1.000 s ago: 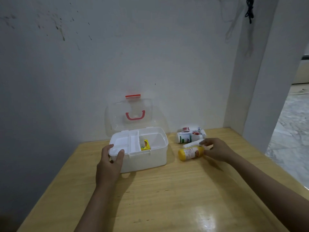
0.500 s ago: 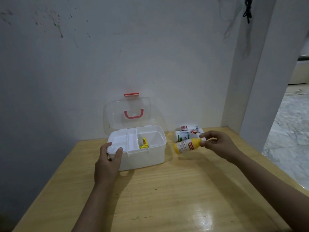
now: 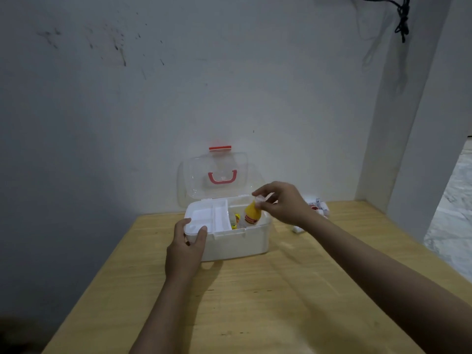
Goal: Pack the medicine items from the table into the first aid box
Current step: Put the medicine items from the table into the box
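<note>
A white first aid box (image 3: 237,242) stands open on the wooden table (image 3: 255,302), its clear lid (image 3: 219,175) with a red handle leaning back toward the wall. My left hand (image 3: 185,249) grips the box's front left corner. My right hand (image 3: 283,203) holds a yellow bottle (image 3: 251,213) by its white cap, bottom end down inside the box's right compartment. A small yellow item (image 3: 236,221) lies in that compartment beside it. More white medicine items (image 3: 318,208) sit on the table right of the box, partly hidden behind my right wrist.
The box's white inner tray (image 3: 207,217) covers its left half. The wall rises right behind the box and a pillar (image 3: 408,123) stands at the back right. The table's right edge drops off to a tiled floor (image 3: 457,215).
My right hand has lifted the yellow bottle off the table, carried it left and tipped it upright into the box. My left hand has stayed on the box corner.
</note>
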`<move>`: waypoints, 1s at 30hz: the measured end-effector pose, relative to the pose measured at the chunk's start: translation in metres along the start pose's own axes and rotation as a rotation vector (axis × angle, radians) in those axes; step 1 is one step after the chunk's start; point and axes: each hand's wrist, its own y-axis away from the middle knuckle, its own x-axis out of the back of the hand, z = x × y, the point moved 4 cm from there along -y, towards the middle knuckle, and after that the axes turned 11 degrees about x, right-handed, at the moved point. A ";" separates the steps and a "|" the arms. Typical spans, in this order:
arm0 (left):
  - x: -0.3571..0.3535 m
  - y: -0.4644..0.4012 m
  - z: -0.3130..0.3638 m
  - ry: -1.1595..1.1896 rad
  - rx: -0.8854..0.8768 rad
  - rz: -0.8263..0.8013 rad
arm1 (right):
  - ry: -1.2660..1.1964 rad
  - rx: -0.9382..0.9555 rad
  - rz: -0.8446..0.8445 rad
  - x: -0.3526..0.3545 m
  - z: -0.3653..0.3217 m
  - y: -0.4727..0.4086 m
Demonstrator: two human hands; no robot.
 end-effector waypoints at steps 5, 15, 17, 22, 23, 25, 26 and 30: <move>0.000 0.000 0.000 -0.010 0.010 -0.012 | 0.044 -0.036 -0.128 -0.032 -0.001 -0.011; -0.001 -0.001 -0.003 -0.023 -0.009 0.000 | -0.052 -0.031 -0.141 -0.040 0.000 0.000; -0.002 -0.001 -0.003 -0.014 -0.010 0.001 | -0.091 0.003 -0.008 -0.032 0.003 0.009; -0.003 -0.001 -0.003 -0.011 -0.015 0.014 | -0.078 -0.086 0.329 0.000 0.049 0.032; -0.003 -0.001 -0.003 -0.010 -0.013 0.017 | -0.032 -0.127 0.348 0.008 0.063 0.037; -0.004 -0.002 -0.003 -0.011 -0.011 0.024 | 0.048 -0.220 0.378 0.022 0.091 0.046; -0.004 -0.002 -0.004 -0.012 -0.009 0.026 | 0.088 -0.271 0.391 0.029 0.106 0.050; -0.006 -0.003 -0.005 -0.016 0.002 0.032 | 0.225 -0.473 0.331 0.046 0.159 0.056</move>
